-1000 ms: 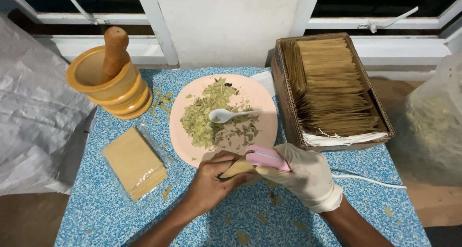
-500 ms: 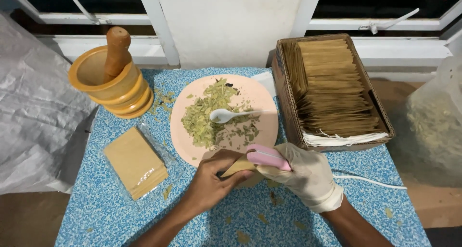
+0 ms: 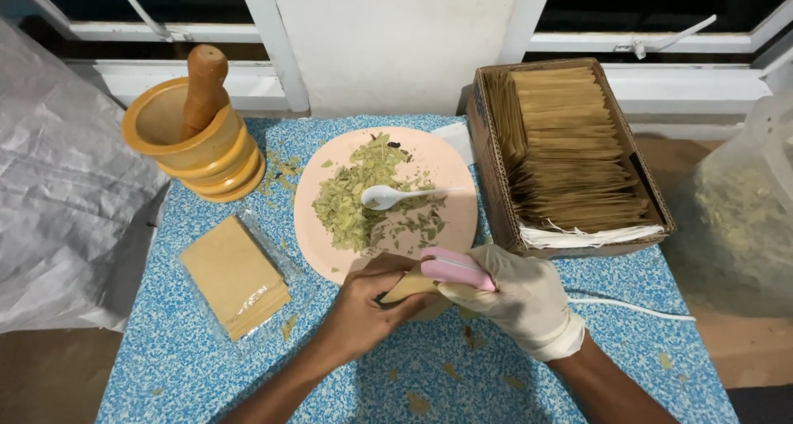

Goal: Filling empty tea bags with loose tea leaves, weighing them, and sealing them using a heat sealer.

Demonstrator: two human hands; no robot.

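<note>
Left hand [image 3: 363, 308] grips a small tan packet [image 3: 406, 288] at the near rim of the pink plate [image 3: 450, 172]; the gloved right hand [image 3: 516, 296] closes a pink sealing tool [image 3: 457, 269] on it. Crushed leaves [image 3: 355, 197] and a spoon [image 3: 388, 196] remain on the plate. Box [image 3: 487, 143] on the surface nearly full; unused packets [image 3: 234, 275] left.

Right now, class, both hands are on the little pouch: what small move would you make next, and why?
Probably slide the pink sealer a little further along the pouch edge. The gloved right hand has it clamped on the tan pouch, the bare left hand steadies the pouch from the other side, and part of the edge shows outside the sealer. Whether that edge is sealed cannot be told.
</note>
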